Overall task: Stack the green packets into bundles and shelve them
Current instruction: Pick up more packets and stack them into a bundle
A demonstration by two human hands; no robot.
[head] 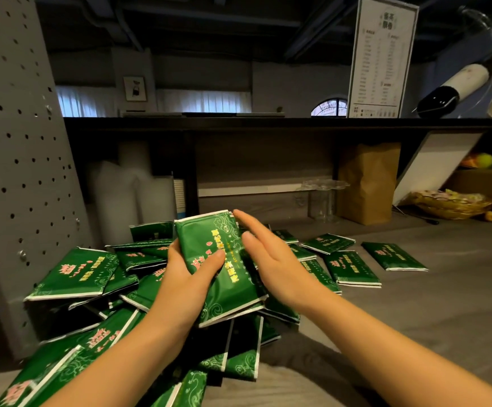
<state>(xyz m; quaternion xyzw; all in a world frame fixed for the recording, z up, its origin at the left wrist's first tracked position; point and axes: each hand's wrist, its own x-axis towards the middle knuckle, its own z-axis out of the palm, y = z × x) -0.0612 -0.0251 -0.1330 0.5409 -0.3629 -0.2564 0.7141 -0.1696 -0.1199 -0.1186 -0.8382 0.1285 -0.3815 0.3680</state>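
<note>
Green packets all over the counter, one bundle in hand

Left hand [190, 277] grips a small bundle of green packets [220, 259], thumb curled over the top face; right hand [271, 257] is flat with fingers straight against the bundle's right edge; a loose heap of packets [71, 274] sprawls beneath and to the left; a few lie apart on the grey counter [415, 304], with a brown paper bag [368, 183] behind.

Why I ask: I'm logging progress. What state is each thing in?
left hand: grips the bundle, thumb on top.
bundle: raised above the pile, not shelved.
right hand: open, fingers straight, beside the bundle.
loose packets: scattered, overlapping, unstacked.
paper bag: upright.
</note>
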